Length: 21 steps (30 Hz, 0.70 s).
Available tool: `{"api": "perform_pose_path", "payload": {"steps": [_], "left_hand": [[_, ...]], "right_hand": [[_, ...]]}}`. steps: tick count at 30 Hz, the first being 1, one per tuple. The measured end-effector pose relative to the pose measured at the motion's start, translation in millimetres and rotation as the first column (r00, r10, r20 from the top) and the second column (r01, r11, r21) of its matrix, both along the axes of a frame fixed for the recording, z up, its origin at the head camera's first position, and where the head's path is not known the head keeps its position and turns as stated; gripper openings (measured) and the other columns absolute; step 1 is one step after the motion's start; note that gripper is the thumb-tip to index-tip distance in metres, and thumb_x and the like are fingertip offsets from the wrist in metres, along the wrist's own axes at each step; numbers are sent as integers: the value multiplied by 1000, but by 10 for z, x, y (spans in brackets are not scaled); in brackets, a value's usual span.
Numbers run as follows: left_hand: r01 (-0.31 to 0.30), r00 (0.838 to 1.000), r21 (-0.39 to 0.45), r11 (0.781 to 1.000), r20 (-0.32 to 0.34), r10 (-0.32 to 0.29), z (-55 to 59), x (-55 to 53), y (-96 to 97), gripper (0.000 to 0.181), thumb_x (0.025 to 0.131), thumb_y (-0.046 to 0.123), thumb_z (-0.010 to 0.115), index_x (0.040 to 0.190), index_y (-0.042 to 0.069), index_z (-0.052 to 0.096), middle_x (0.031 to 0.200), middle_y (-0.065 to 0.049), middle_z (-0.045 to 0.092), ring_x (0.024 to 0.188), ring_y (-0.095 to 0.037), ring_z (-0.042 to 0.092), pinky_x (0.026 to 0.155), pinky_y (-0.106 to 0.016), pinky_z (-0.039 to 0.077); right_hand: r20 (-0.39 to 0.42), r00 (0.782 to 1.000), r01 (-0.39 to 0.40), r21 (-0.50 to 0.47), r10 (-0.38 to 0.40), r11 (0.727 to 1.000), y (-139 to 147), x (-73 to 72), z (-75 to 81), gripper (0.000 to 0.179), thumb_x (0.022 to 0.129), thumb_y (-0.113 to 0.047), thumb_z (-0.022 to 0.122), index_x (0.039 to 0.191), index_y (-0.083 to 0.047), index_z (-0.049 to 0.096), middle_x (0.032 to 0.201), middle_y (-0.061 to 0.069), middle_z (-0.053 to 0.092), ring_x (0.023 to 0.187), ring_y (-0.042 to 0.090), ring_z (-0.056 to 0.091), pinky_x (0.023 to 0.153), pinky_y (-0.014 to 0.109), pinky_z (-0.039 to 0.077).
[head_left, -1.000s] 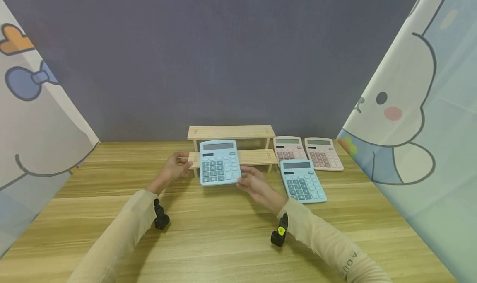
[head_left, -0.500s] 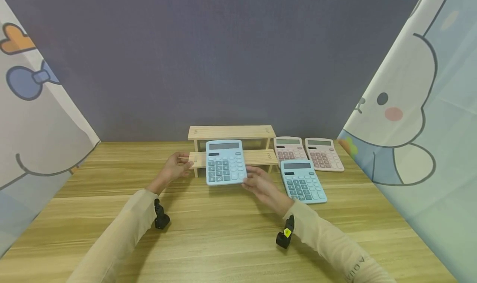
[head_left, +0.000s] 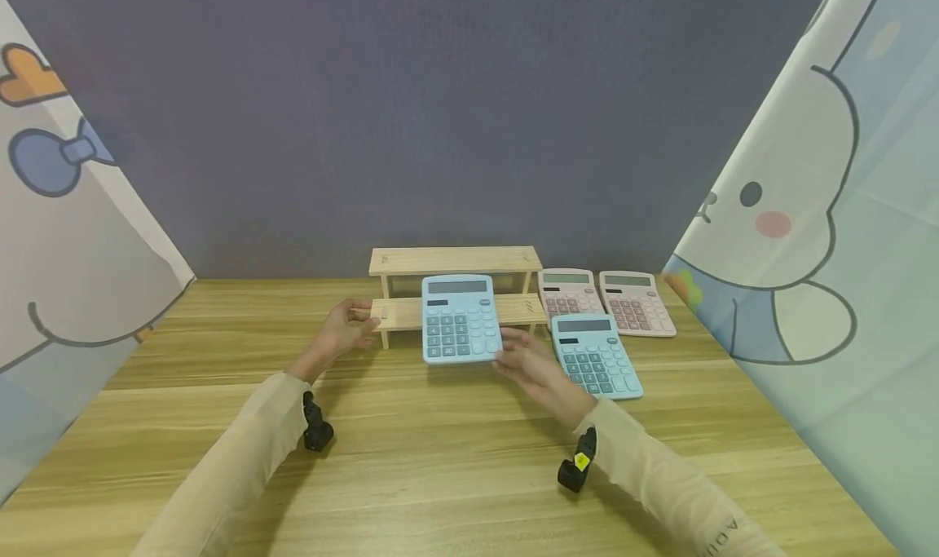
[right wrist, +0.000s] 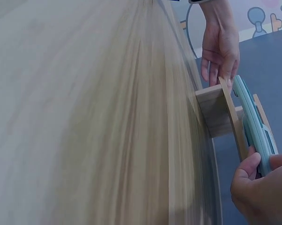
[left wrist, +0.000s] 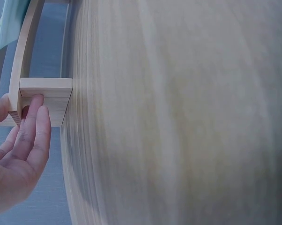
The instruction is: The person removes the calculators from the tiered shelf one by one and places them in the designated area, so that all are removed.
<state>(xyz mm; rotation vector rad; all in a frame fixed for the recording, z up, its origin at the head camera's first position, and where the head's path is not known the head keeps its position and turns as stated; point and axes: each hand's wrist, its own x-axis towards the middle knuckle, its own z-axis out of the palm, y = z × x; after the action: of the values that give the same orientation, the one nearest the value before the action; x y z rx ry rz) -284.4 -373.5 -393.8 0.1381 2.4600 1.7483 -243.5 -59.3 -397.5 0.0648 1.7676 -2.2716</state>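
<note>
My left hand (head_left: 345,334) grips the left end of the lower step of a two-tier wooden rack (head_left: 399,314). In the left wrist view its thumb lies on one face of the board, with the fingers on the other. A light blue calculator (head_left: 460,320) leans over the middle of that step, keys facing me. My right hand (head_left: 531,368) pinches its lower right edge, as the right wrist view confirms with thumb (right wrist: 278,161) and fingers on either side of the calculator (right wrist: 253,122). Whether its back touches the upper tier cannot be told.
Right of the rack, a second blue calculator (head_left: 597,357) lies on the wooden table (head_left: 411,467). Behind it are a pink calculator (head_left: 568,292), partly covered, and another pink calculator (head_left: 637,304). A dark backdrop (head_left: 455,117) rises behind, with printed cloth (head_left: 873,214) at the sides.
The calculator in my right hand has slid to the right along the rack, from near its left end to about the middle. My left hand has stayed in place on the rack.
</note>
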Motion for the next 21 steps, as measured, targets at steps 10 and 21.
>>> {"api": "perform_pose_path", "payload": {"steps": [10,21], "left_hand": [[-8,1000,-7,1000,8,8,9,5,12,50,95,13,49,135,-6,27,131,-31,35,107,-36,54,85,-35,55],[-6,1000,2,1000,4,6,11,12,12,50,95,13,49,135,-7,26,130,-32,35,105,-35,55,86,-37,55]], "right_hand": [[-14,1000,-9,9,9,1000,214,25,19,56,83,16,46,134,2,32,98,6,53,81,15,56,85,28,52],[-25,999,-43,27,44,999,421,101,41,59,84,14,45,138,3,24,98,4,54,82,13,57,91,30,50]]}}
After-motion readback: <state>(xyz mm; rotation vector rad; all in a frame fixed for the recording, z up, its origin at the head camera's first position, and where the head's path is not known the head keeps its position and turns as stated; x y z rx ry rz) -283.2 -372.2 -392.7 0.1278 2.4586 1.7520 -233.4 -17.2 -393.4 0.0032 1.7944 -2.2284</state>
